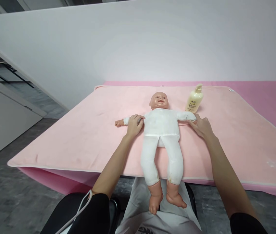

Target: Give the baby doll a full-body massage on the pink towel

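Note:
A baby doll with a white cloth body lies on its back on a pink blanket, arms spread sideways. Its bare feet hang past the near table edge, above my lap. My left hand is closed around the doll's upper arm on the left, close to the torso. At the end of the doll's other arm, my right hand grips the wrist area and covers most of the doll's hand. A pump bottle of pale yellow liquid stands just beyond that arm.
A pink cover shows under the blanket at the back and right. Behind the table rises a white wall. A white cable runs beside my left elbow, near a black chair.

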The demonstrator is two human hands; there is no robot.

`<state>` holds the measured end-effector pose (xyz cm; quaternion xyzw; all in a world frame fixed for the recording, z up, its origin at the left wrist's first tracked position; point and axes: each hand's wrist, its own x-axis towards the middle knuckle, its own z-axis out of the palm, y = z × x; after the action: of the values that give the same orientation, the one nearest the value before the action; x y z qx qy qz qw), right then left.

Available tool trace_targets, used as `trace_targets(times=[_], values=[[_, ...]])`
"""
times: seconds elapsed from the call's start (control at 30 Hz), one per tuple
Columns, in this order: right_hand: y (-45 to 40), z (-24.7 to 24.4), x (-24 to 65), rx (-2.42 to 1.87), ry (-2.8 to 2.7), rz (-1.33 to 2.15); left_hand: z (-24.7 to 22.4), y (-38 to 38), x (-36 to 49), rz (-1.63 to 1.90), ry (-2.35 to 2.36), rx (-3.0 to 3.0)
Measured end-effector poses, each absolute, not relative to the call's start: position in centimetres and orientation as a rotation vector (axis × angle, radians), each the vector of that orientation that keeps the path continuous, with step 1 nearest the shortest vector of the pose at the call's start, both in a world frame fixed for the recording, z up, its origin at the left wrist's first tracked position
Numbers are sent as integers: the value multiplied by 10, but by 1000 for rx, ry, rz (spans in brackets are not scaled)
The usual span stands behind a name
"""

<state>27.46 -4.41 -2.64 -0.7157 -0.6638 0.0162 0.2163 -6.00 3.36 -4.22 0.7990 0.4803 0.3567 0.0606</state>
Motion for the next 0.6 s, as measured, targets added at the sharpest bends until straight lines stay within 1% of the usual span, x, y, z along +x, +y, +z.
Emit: trace_targets(times=[0.6], values=[[-46,-21,274,-1974,-1913,-42,-42,34,-60,1066,1453,2433]])
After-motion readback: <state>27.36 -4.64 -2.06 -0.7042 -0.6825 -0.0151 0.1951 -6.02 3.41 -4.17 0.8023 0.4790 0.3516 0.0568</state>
